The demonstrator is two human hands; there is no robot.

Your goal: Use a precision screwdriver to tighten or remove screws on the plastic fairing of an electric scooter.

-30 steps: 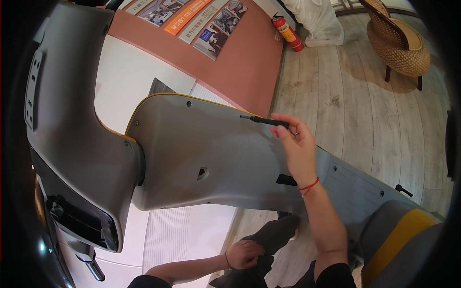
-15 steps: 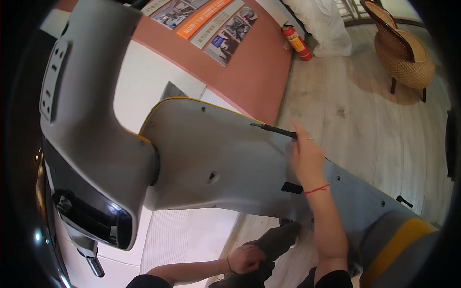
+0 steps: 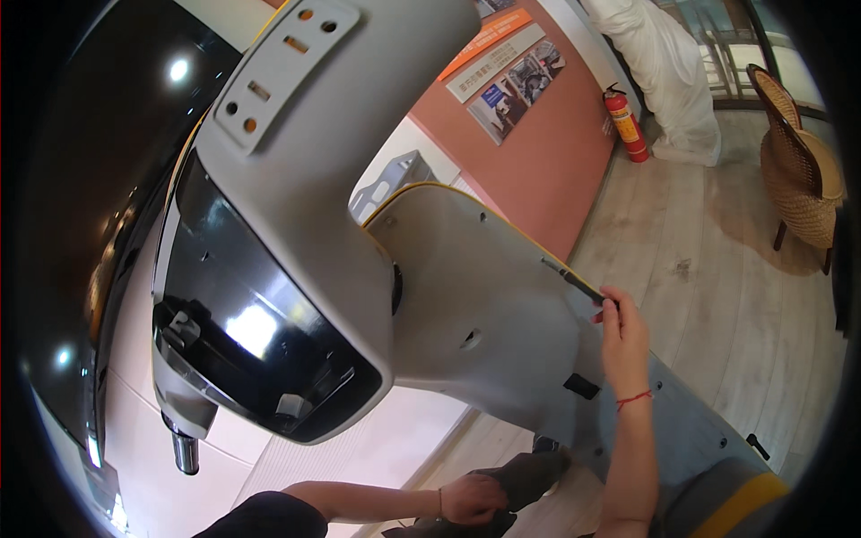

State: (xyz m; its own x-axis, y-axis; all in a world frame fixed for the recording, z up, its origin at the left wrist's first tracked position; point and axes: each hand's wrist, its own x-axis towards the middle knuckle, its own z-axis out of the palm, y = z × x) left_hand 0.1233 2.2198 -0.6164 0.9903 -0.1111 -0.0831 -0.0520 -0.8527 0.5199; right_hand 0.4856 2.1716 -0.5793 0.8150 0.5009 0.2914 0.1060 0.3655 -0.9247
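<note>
A large grey machine body (image 3: 529, 332) with yellow edging slants across the view, its panel dotted with screw holes. Along the panel's far edge, my right hand (image 3: 625, 336) grips a slim black screwdriver (image 3: 583, 287) between thumb and fingers. Its thin metal tip points up and left, lying close over the edge; whether it touches cannot be told. Lower down, my left hand (image 3: 473, 498) rests on my dark trouser leg, fingers loosely curled, with nothing visible in it. A dark rectangular slot (image 3: 581, 386) sits in the panel left of my right wrist.
A grey upright with a glossy black display (image 3: 260, 314) fills the left side. A black lever (image 3: 758, 446) sticks out by the yellow-striped seat (image 3: 740, 507). Beyond are a fire extinguisher (image 3: 626, 125), a pink wall panel (image 3: 538, 170) and a wicker chair (image 3: 798, 179).
The view has shifted, so the upright looms larger and the machine sits further right. My right hand with the screwdriver has come down nearer the panel's edge. My left hand stays on my leg.
</note>
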